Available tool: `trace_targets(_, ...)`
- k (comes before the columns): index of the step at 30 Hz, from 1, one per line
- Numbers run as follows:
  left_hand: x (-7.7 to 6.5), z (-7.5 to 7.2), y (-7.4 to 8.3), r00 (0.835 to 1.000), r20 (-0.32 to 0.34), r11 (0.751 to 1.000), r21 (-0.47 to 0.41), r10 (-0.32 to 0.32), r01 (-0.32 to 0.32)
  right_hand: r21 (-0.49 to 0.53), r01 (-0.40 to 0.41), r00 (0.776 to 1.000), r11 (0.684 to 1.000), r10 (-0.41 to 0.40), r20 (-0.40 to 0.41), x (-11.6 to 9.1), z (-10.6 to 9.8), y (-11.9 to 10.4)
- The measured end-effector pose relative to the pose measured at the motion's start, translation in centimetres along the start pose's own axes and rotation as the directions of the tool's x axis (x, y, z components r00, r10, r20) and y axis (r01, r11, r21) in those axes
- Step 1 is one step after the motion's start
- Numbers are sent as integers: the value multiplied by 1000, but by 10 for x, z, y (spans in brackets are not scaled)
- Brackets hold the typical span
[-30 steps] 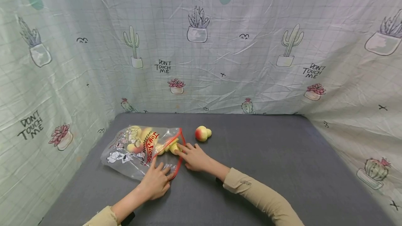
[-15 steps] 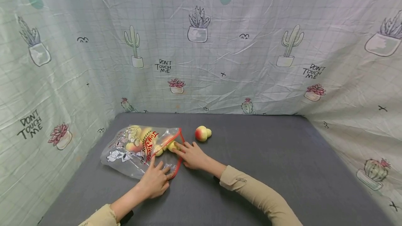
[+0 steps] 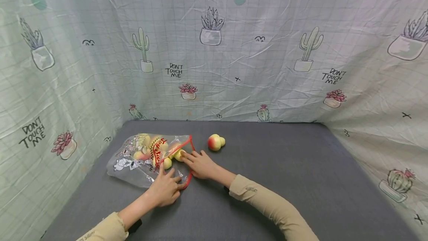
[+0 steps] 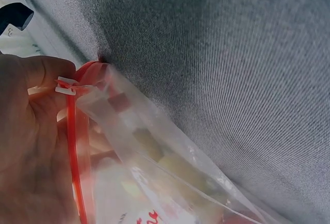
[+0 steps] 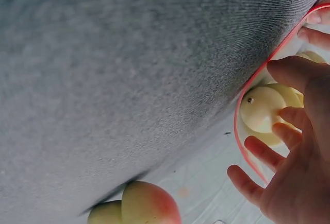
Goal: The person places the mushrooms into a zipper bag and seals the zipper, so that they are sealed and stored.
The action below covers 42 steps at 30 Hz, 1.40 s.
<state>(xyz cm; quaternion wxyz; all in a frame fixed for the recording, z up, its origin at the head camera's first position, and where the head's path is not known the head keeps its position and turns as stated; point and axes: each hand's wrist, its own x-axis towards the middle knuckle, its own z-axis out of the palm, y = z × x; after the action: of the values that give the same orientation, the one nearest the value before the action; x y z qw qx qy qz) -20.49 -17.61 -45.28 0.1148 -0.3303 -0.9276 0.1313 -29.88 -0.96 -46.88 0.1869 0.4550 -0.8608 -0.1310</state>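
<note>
A clear plastic zip bag [image 3: 138,177] with a red-edged mouth and printed cartoon figures lies on its side, several yellow-and-red gourd-shaped fruits [image 3: 142,156] inside. My left hand [image 3: 164,190] holds the near side of the mouth, index finger stretched along the red edge. The left wrist view shows its thumb beside the white slider [image 4: 66,86], with fingers visible through the plastic. At the mouth, my right hand [image 3: 202,166] reaches in with spread fingers, fingertips against a yellow fruit [image 5: 263,108] just within the red rim [image 5: 238,126].
Another two-lobed yellow-and-red fruit [image 3: 214,142] lies outside the bag, beyond the right hand. All rests on a dark grey cloth-covered table [image 3: 284,166]. A cactus-printed curtain [image 3: 240,96] stands along the back and both sides.
My right hand has moved left, and the yellow fruit at its fingertips has gone deeper into the bag. The left hand has barely shifted; the lone fruit stays put.
</note>
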Motion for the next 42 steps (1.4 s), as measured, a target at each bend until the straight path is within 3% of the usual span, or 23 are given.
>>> trace_targets(12, 1, -1, -1, 1000, 13, 1000, 18, 2, -2, -25, 18, 1000, 1000, -18, -12, 12, 3, -4)
trace_targets(17, 3, 0, -2, 1000, 8, 1000, 13, 3, -3, -26, 12, 1000, 1000, -12, 18, 15, 5, -2)
trace_targets(24, 0, 1, -1, 1000, -23, 1000, 14, 16, -16, 29, 4, 1000, 1000, -4, 16, 10, 4, 4)
trace_targets(32, -2, 2, -2, 999, -42, 1000, 8, 26, -26, 15, 27, 1000, 1000, -27, -12, 0, 4, 6)
trace_targets(42, -3, 7, -5, 996, -55, 997, 50, 68, -65, 7, 12, 998, 1000, -13, 54, 3, 8, 3)
